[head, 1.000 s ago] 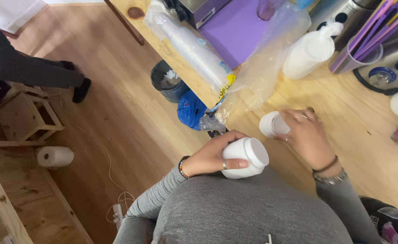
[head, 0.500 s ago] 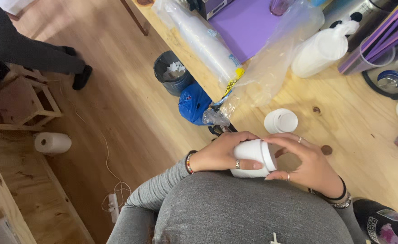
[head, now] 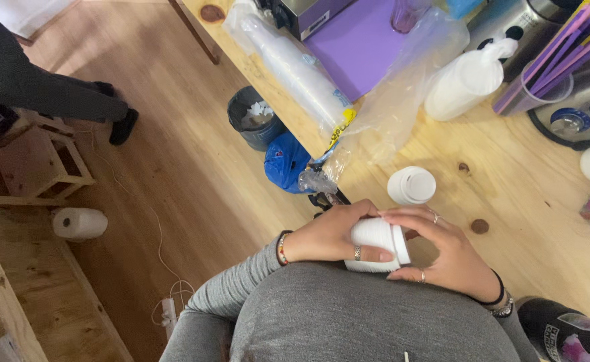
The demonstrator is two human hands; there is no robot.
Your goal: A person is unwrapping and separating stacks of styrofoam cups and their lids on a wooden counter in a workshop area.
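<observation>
we look down from a head cam at our own two hands, held close to our grey-clad torso at the edge of a pale wooden table (head: 529, 201); our left hand (head: 328, 234) is wrapped round the body of a white paper cup (head: 375, 245), lying roughly sideways, w/ a ring on one finger and a beaded bracelet at the wrist; our right hand (head: 446, 251) curves over the cup's lidded end, fingers closed on the white lid (head: 399, 243), rings on two fingers, a dark band at the wrist; so both hands are closed on the same cup, which sits just above our lap at the table's near edge; just beyond the hands, apart from them, a second white lidded cup (head: 411, 185) stands upright on the table; further back lie a long plastic sleeve of stacked white cups (head: 295, 67), a crumpled clear plastic bag (head: 395, 107), a white squeeze bottle (head: 466, 80) on its side, a purple board (head: 362, 43) and a clear container of purple and yellow straws (head: 550, 67); on the wood floor to the left, below the table edge, stand a small grey waste bin (head: 251, 121) and a blue bag (head: 285, 161); a paper roll (head: 79, 222) lies further left; another person's dark-clothed leg (head: 40, 87) shows at top left, well apart from us.
</observation>
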